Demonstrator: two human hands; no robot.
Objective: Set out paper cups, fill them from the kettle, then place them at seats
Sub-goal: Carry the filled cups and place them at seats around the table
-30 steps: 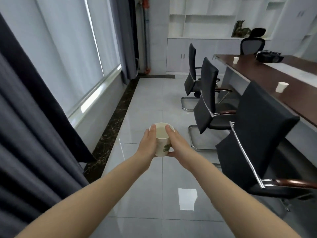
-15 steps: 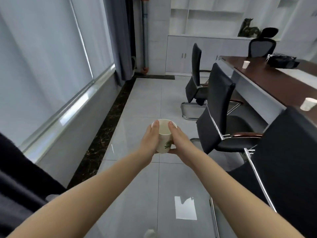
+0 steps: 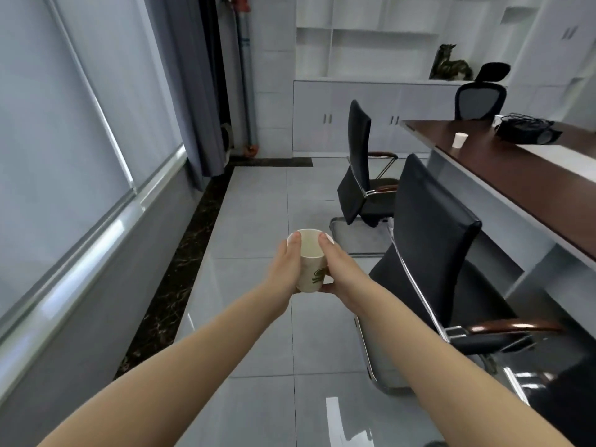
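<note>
Both hands out front w/ arms stretched, holding one paper cup (image 3: 310,269) btwn them, mid-air over the grey tiled floor (image 3: 254,221), upright, mouth up. The left hand (image 3: 285,269) wraps the cup's left side, fingers curled behind the wall, thumb lying up along it w/ the tip at the rim. The right hand (image 3: 343,271) mirrors that on the right side: thumb tip at the rim, fingers curled round and under the base. So both hands grip the cup, neither flat nor loose. Cup is white w/ a green logo on the wall facing the camera; inside looks pale, fill level can't be told. It hangs just left of the back of the nearest black chair (image 3: 429,253), not touching it. A second black chair (image 3: 358,162) stands further on, same row, both facing the long brown desk (image 3: 516,179) at right. A second paper cup (image 3: 459,139) stands upright on the desk near its far end, close to the chair-side edge. A black device w/ cables (image 3: 529,132) sits right of that cup, apart from it, also near the far end. A mesh-back chair (image 3: 480,98) stands beyond the desk's far end. White cabinets (image 3: 338,117) along the back wall, a dark figurine (image 3: 450,64) on top. Window blinds (image 3: 64,124) and a grey curtain (image 3: 190,91) along the left.
</note>
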